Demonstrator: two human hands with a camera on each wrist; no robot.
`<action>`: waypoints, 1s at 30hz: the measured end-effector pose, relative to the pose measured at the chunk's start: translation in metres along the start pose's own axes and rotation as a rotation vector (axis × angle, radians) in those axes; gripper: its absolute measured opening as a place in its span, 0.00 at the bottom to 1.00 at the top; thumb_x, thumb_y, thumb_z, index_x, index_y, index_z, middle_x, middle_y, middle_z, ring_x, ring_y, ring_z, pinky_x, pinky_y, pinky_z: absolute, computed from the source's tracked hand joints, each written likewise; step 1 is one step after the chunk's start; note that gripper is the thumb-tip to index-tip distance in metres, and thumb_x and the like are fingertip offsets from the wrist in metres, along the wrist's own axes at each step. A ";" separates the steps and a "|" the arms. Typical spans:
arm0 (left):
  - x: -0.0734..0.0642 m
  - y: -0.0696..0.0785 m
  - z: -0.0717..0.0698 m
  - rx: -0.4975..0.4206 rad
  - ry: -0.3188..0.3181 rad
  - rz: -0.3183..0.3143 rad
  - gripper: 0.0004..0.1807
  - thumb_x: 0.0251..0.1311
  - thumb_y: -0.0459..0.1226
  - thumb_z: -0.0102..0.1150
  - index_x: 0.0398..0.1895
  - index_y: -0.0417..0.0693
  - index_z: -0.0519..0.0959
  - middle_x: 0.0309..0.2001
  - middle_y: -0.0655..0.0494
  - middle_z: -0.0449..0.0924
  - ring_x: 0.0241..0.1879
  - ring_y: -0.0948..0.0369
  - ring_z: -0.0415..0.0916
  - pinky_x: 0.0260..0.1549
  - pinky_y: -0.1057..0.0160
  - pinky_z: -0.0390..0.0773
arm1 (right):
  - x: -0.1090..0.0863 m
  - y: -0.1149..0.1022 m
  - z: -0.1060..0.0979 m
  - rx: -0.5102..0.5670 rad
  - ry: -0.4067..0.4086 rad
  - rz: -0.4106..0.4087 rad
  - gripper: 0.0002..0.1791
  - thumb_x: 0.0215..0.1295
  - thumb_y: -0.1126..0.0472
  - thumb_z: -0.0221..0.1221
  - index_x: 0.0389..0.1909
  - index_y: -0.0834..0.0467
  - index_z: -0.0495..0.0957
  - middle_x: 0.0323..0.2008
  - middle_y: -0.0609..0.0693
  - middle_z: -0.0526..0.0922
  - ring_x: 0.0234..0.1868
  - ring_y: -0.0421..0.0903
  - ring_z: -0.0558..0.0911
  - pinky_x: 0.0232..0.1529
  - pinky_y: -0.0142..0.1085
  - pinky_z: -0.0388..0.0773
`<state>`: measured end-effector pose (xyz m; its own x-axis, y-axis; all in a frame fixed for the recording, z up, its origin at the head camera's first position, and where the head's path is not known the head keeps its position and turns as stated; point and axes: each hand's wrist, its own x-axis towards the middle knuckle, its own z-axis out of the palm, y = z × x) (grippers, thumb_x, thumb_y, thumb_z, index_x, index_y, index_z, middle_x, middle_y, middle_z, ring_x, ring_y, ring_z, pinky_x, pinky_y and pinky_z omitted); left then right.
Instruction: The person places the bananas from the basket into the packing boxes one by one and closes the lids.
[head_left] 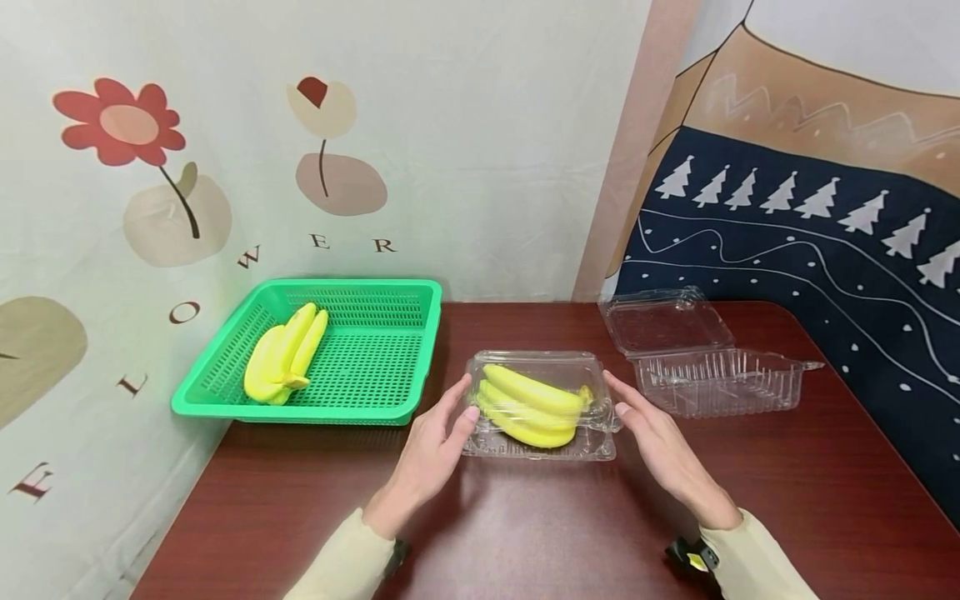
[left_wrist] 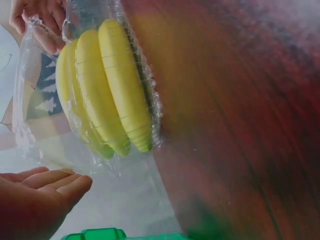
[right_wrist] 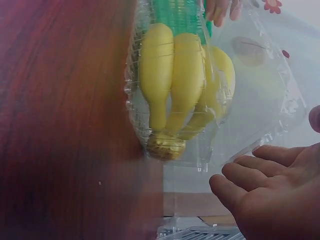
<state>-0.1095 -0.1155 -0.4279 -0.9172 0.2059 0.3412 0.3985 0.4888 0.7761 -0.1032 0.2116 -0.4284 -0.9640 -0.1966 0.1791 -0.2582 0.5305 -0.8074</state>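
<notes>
On the dark red surface point(head_left: 540, 533), right in front of the person, a clear clamshell box point(head_left: 596, 447) holds a bunch of bananas point(head_left: 532, 406), its stem toward the right hand point(head_left: 663, 446). The lid point(head_left: 551, 360) slants over the fruit, its front edge standing off the base. Both the left hand point(head_left: 433, 437) and the right keep to the box's two sides, fingers straight, none curled round the plastic; whether every tip touches, I cannot tell.

To my eye this is a lid-closing step. I'd bring both sides down evenly, since such thin plastic would likely twist under a one-sided push. The stem looks like the part to watch: it should sit inside the rim before any pressing. Then firm pressure along the front edge ought to seat it.

Off to the left, a green basket point(head_left: 322, 413) carries another bunch point(head_left: 288, 354); rightward, a second clamshell point(head_left: 712, 385) stands open.
</notes>
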 end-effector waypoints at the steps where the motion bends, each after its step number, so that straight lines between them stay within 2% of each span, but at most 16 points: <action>1: -0.001 -0.001 0.000 0.005 -0.002 -0.002 0.30 0.76 0.45 0.52 0.75 0.38 0.68 0.72 0.48 0.72 0.69 0.50 0.71 0.66 0.43 0.70 | 0.000 0.000 0.000 -0.004 -0.003 0.005 0.27 0.85 0.55 0.42 0.80 0.52 0.62 0.77 0.51 0.66 0.70 0.56 0.73 0.65 0.23 0.61; 4: -0.003 -0.002 -0.001 0.010 -0.018 -0.006 0.30 0.76 0.44 0.53 0.75 0.38 0.68 0.73 0.49 0.71 0.70 0.51 0.70 0.67 0.44 0.70 | -0.002 0.000 0.001 -0.001 -0.013 0.011 0.28 0.83 0.59 0.44 0.80 0.52 0.62 0.77 0.51 0.66 0.68 0.56 0.75 0.64 0.25 0.64; 11: -0.006 -0.007 -0.002 0.010 -0.062 -0.018 0.31 0.76 0.45 0.53 0.76 0.38 0.67 0.73 0.49 0.70 0.72 0.55 0.68 0.69 0.46 0.68 | -0.003 0.004 0.003 0.015 -0.025 -0.015 0.32 0.77 0.64 0.52 0.80 0.56 0.61 0.77 0.55 0.65 0.73 0.55 0.68 0.62 0.16 0.57; 16: -0.005 -0.009 -0.003 0.016 -0.101 -0.014 0.33 0.76 0.45 0.54 0.77 0.38 0.65 0.75 0.47 0.67 0.74 0.54 0.65 0.71 0.46 0.65 | -0.003 0.005 0.004 0.000 -0.036 -0.007 0.35 0.74 0.66 0.55 0.80 0.55 0.60 0.77 0.54 0.64 0.74 0.54 0.66 0.61 0.16 0.58; 21: -0.006 -0.012 -0.002 0.040 -0.132 -0.035 0.33 0.73 0.40 0.56 0.77 0.37 0.64 0.78 0.47 0.63 0.75 0.53 0.62 0.71 0.46 0.63 | -0.003 0.008 0.005 -0.056 -0.035 0.005 0.37 0.72 0.65 0.56 0.81 0.55 0.59 0.79 0.51 0.62 0.75 0.53 0.65 0.60 0.15 0.57; 25: -0.009 -0.013 -0.003 0.067 -0.137 -0.048 0.32 0.71 0.36 0.56 0.77 0.37 0.65 0.78 0.47 0.61 0.76 0.52 0.61 0.71 0.45 0.63 | -0.005 0.010 0.007 -0.060 -0.037 0.014 0.37 0.72 0.65 0.57 0.80 0.57 0.60 0.79 0.53 0.61 0.75 0.53 0.65 0.60 0.14 0.56; 27: -0.010 -0.015 -0.003 0.083 -0.138 -0.051 0.32 0.71 0.35 0.56 0.77 0.37 0.65 0.79 0.47 0.61 0.76 0.50 0.61 0.71 0.44 0.64 | -0.006 0.012 0.008 -0.065 -0.042 0.029 0.37 0.72 0.63 0.58 0.80 0.58 0.60 0.79 0.54 0.61 0.75 0.54 0.64 0.63 0.19 0.60; 30: -0.011 -0.016 -0.003 0.093 -0.141 -0.065 0.32 0.71 0.36 0.56 0.76 0.38 0.66 0.79 0.46 0.60 0.76 0.48 0.61 0.71 0.42 0.64 | -0.008 0.013 0.010 -0.058 -0.051 0.055 0.37 0.74 0.60 0.58 0.80 0.60 0.59 0.78 0.57 0.62 0.75 0.55 0.65 0.68 0.37 0.68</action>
<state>-0.1058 -0.1283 -0.4424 -0.9356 0.2845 0.2089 0.3416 0.5802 0.7394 -0.0980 0.2120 -0.4455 -0.9725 -0.2074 0.1054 -0.2101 0.5882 -0.7810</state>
